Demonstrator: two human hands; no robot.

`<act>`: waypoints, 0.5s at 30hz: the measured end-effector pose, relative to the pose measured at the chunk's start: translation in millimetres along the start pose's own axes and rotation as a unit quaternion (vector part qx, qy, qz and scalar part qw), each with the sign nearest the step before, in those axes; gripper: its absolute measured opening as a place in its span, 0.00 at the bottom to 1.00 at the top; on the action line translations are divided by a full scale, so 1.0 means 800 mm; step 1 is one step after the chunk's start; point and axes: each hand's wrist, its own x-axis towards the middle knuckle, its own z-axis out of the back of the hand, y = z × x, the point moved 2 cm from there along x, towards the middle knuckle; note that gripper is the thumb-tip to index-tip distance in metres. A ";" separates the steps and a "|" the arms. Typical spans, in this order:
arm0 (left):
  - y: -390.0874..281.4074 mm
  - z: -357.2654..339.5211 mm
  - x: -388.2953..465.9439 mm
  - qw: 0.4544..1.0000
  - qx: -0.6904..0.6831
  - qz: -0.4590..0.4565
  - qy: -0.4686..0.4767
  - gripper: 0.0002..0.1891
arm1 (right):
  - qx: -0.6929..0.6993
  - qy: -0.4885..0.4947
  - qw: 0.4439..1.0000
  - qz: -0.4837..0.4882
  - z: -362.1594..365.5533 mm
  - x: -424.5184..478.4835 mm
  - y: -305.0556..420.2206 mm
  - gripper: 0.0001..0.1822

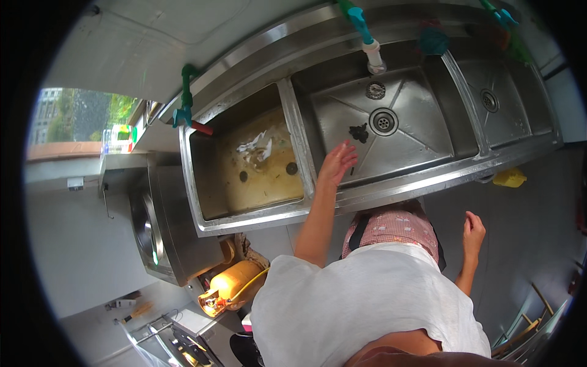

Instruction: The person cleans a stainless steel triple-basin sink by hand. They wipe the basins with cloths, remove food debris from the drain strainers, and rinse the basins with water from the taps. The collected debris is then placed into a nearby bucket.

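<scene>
My left hand [339, 160] hangs over the left side of the middle basin [403, 151] of a stainless steel sink. Its fingers are spread and nothing is in them. Just beyond the fingertips lies a dark, wet clump of scraps [359, 133], left of the drain strainer [384, 122]. A round perforated metal strainer [375, 90] rests behind that drain. Away from the sink, my right hand [473, 231] is at my right side above the floor, loosely curled; I see nothing in it. The left basin [208, 202] holds murky yellowish water with two dark round spots.
A blue-handled tap [362, 27] reaches over the middle basin; another tap [183, 114] stands at the left basin. A bluish scrubber [433, 41] sits by the right divider. Below left are a wok stove [183, 220] and an orange gas cylinder [236, 279]. Something yellow [510, 177] is under the front rim.
</scene>
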 end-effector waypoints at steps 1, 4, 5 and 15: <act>0.004 0.001 0.001 0.997 0.078 -0.005 -0.028 0.23 | -0.005 0.001 1.000 -0.001 -0.003 -0.001 0.000 0.08; 0.013 -0.004 0.000 0.960 0.266 -0.046 -0.079 0.21 | -0.003 -0.008 1.000 0.025 -0.006 -0.001 0.000 0.08; 0.015 -0.002 0.000 0.945 0.304 -0.090 -0.081 0.21 | -0.007 0.000 1.000 0.022 -0.006 0.000 0.000 0.08; 0.017 0.027 -0.014 0.872 0.437 -0.165 -0.147 0.20 | -0.010 0.027 0.998 0.051 -0.015 0.010 -0.008 0.09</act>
